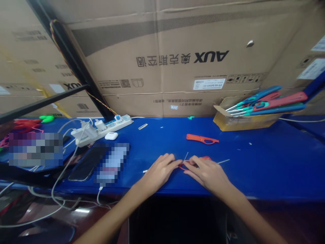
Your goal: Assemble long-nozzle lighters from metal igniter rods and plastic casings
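At the front of the blue table, my left hand [162, 168] pinches the left end of an orange-red plastic piece [207, 158] that looks like a handle shell. My right hand [207, 171] has its fingers closed around the same piece and covers most of it. A thin pale rod [186, 156] sticks up between my fingertips. Another thin clear strip [223, 161] pokes out to the right of my right hand. Just beyond my hands lies an orange handle-shaped shell [202, 139] with an oval opening, touched by neither hand.
At the back right, a cardboard box [247, 123] holds several long-necked tools [271, 101] with coloured handles. To the left lie a power strip [114, 128] with chargers, a white earbud case [111, 136], phones [87, 162] and loose cables. Large cartons [157, 34] stand behind the table [279, 162].
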`<state>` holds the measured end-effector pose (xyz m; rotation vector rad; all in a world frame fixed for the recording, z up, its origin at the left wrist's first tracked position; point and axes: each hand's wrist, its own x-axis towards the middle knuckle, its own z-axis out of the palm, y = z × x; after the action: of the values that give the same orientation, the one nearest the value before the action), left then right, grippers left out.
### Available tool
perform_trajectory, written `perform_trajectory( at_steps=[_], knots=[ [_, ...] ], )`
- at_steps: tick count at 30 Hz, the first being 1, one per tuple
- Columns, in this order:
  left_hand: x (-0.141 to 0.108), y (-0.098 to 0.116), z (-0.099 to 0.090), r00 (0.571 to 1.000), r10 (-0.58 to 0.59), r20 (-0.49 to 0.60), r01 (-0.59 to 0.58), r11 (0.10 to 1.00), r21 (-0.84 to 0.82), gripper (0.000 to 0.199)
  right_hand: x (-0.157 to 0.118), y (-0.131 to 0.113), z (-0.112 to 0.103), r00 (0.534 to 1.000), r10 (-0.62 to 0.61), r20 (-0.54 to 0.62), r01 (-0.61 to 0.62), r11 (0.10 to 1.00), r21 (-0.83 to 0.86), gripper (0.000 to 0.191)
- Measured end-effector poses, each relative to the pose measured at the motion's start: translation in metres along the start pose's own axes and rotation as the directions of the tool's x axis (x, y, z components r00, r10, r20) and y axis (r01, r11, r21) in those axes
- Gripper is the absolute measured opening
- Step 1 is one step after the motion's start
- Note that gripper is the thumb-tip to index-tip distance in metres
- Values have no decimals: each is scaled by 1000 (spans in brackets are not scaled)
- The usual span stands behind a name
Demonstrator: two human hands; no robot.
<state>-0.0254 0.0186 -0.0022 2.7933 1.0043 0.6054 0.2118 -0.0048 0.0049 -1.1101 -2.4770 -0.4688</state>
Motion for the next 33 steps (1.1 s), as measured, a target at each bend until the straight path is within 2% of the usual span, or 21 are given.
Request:
perform_trajectory(
  at_steps=[8,13,18,24,33],
  knots=[
    [2,3,-5,999,12,44,-13,999,31,39,-3,-2,0,999,50,5,-50,998,30,31],
    [2,2,-3,999,-16,30,16,1000,13,36,-8,1,6,987,158,14,-159,985,66,45],
    [2,3,-7,999,-41,33,42,999,-14,34,-6,4,7,977,195,88,-205,971,123,48],
    [2,4,-5,998,-39,49,37,998,54,36,-8,1,6,981,189,55,-193,977,95,47],
    [5,8,-7,994,41,105,-68,958,278,46,-5,-1,2,992,124,-15,-124,992,29,46]
  ],
)
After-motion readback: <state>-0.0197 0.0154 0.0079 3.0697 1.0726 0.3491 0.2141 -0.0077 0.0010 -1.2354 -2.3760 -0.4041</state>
